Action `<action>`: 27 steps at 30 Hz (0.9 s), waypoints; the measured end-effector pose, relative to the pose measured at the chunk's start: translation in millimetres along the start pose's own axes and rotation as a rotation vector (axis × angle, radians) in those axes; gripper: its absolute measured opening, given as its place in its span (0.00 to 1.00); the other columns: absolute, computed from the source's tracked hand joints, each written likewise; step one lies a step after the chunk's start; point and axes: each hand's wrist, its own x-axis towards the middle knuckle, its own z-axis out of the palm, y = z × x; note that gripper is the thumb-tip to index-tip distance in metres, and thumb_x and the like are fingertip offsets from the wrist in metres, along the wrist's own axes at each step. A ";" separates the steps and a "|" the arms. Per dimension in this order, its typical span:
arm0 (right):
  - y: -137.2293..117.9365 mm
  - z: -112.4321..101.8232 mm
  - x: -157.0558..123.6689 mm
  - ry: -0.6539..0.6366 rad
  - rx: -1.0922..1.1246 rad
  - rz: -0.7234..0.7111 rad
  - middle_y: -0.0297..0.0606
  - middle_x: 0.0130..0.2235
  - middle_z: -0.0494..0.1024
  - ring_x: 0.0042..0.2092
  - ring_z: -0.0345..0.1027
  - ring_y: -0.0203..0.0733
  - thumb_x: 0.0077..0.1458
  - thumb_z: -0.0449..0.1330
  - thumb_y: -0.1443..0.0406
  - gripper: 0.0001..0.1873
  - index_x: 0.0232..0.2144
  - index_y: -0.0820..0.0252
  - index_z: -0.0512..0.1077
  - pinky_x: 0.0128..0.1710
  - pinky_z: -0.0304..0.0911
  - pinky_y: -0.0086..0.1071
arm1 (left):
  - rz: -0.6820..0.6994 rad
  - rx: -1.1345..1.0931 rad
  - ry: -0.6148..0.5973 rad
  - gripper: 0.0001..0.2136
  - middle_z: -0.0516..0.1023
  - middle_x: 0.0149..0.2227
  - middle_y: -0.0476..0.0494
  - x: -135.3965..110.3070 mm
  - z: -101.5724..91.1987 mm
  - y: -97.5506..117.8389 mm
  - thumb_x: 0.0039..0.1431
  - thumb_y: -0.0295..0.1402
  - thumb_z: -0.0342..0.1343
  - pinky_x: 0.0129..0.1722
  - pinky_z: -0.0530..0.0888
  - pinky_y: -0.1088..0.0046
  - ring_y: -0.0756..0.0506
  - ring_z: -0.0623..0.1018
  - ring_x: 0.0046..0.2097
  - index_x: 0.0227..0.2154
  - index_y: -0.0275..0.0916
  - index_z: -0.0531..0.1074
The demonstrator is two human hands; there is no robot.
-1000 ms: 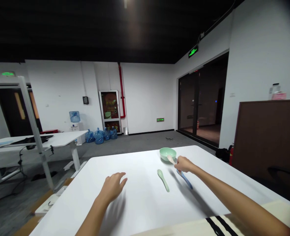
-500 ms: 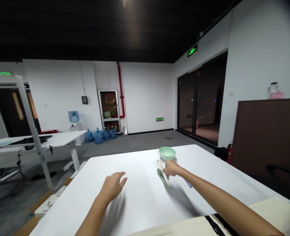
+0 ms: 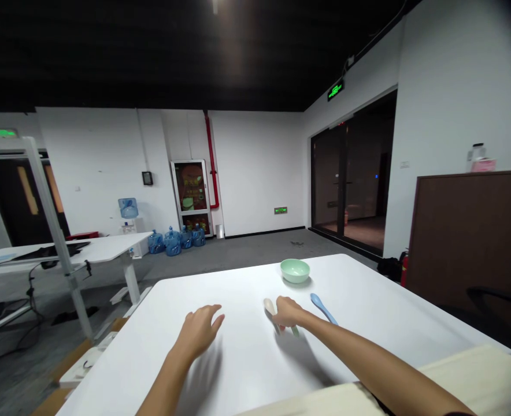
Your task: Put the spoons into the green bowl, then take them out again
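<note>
My right hand (image 3: 288, 314) is closed on a beige spoon (image 3: 270, 306), whose bowl sticks out to the left just above the white table (image 3: 247, 358). Under that hand lies a green spoon (image 3: 296, 331), mostly hidden, only its handle tip showing. A blue spoon (image 3: 322, 307) lies on the table just to the right of the hand. A mint-green bowl (image 3: 295, 270) stands farther back. My left hand (image 3: 199, 332) rests flat on the table to the left, fingers stretched out, holding nothing.
A beige cloth or bag with a dark stripe (image 3: 455, 375) lies at the near right edge. A brown cabinet (image 3: 476, 242) stands to the right. Another white desk (image 3: 77, 248) and several water jugs (image 3: 173, 240) are on the left across the grey floor.
My right hand has carried the beige spoon from the bowl leftward and toward me, over the green spoon. The blue spoon is now uncovered. My left hand has stayed put.
</note>
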 end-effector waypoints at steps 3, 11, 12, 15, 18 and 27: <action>1.1 1.6 0.8 0.006 -0.009 0.003 0.44 0.28 0.82 0.24 0.74 0.40 0.38 0.61 0.71 0.02 0.19 0.65 0.74 0.20 0.61 0.24 | -0.004 -0.005 0.000 0.23 0.75 0.59 0.41 0.1 -0.3 0.5 0.66 0.44 0.41 0.58 0.67 0.60 0.40 0.73 0.60 0.57 0.43 0.70; 14.6 -19.1 3.2 0.127 -0.034 -0.038 0.43 0.28 0.81 0.29 0.74 0.38 0.43 0.61 0.66 0.06 0.22 0.64 0.76 0.23 0.56 0.24 | -0.006 0.004 -0.013 0.23 0.74 0.59 0.41 -0.4 -0.2 1.0 0.67 0.44 0.41 0.58 0.67 0.60 0.40 0.73 0.60 0.57 0.43 0.70; 20.4 -27.3 1.9 0.156 -0.045 -0.034 0.43 0.28 0.81 0.30 0.74 0.38 0.44 0.61 0.66 0.07 0.22 0.65 0.76 0.24 0.56 0.24 | -0.006 0.004 -0.012 0.23 0.74 0.59 0.41 -0.2 0.1 0.7 0.67 0.44 0.41 0.58 0.67 0.60 0.40 0.73 0.60 0.57 0.43 0.70; 47.8 -54.0 -4.2 0.198 -0.069 -0.034 0.42 0.24 0.79 0.30 0.73 0.38 0.47 0.60 0.64 0.09 0.20 0.64 0.75 0.26 0.56 0.25 | -0.003 0.001 -0.006 0.23 0.74 0.59 0.41 0.0 -0.2 0.8 0.67 0.43 0.40 0.58 0.67 0.59 0.40 0.73 0.60 0.58 0.42 0.70; 85.7 -75.8 -11.7 0.259 -0.067 0.053 0.40 0.27 0.80 0.29 0.72 0.37 0.49 0.60 0.64 0.07 0.25 0.63 0.75 0.27 0.56 0.26 | -0.004 -0.005 -0.010 0.23 0.74 0.59 0.40 -0.9 -2.2 2.6 0.67 0.43 0.40 0.58 0.67 0.59 0.40 0.73 0.60 0.58 0.42 0.70; 180.1 -94.7 -20.8 0.246 -0.110 0.245 0.42 0.23 0.78 0.25 0.70 0.38 0.51 0.58 0.65 0.08 0.27 0.65 0.75 0.27 0.58 0.30 | 0.006 -0.005 -0.007 0.23 0.75 0.59 0.41 -0.8 -2.8 2.7 0.66 0.44 0.41 0.58 0.67 0.60 0.39 0.73 0.60 0.57 0.42 0.70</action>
